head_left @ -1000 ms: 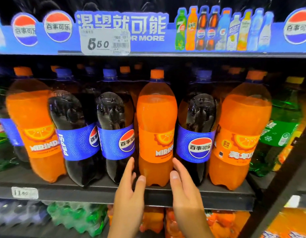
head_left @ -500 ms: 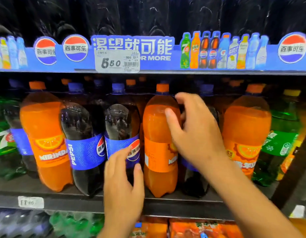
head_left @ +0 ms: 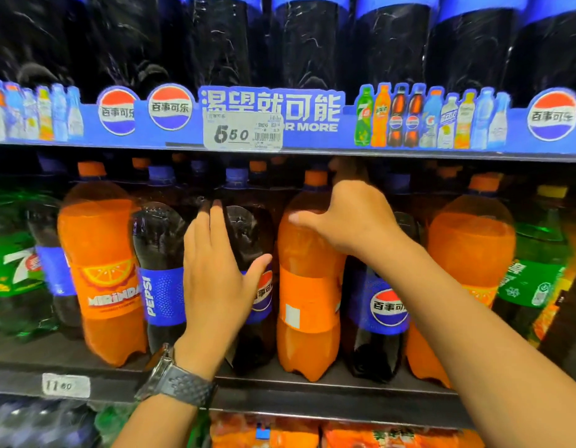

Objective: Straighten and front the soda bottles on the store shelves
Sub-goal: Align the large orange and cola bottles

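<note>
We take the middle orange bottle [head_left: 307,279] as our landmark. It stands at the front edge of the shelf [head_left: 312,388], but its label is turned away: we face a plain orange band with a small white patch, no brand name. Our right hand [head_left: 351,218] is spread over its shoulder, thumb pressed on the front and fingers curled round behind the neck, so it grips this bottle, in our judgement to turn it.

Just left of the landmark, our left hand [head_left: 215,279] lies flat and open against a cola bottle [head_left: 254,286], the palm covering much of its blue label; only part of the round logo shows past the thumb. We cannot tell whether that label faces square.

Further left, a second cola bottle [head_left: 160,276] shows its name sideways, so it looks in need of a turn. The orange bottle [head_left: 102,270] beyond it faces forward and seems done.

Right of the landmark, a cola bottle [head_left: 380,305] shows its logo nearly front on. The orange bottle [head_left: 470,253] past it is partly hidden by our forearm, so its label cannot be judged.

We reckon the row is mostly pulled forward, with about half of the fronting left.
</note>
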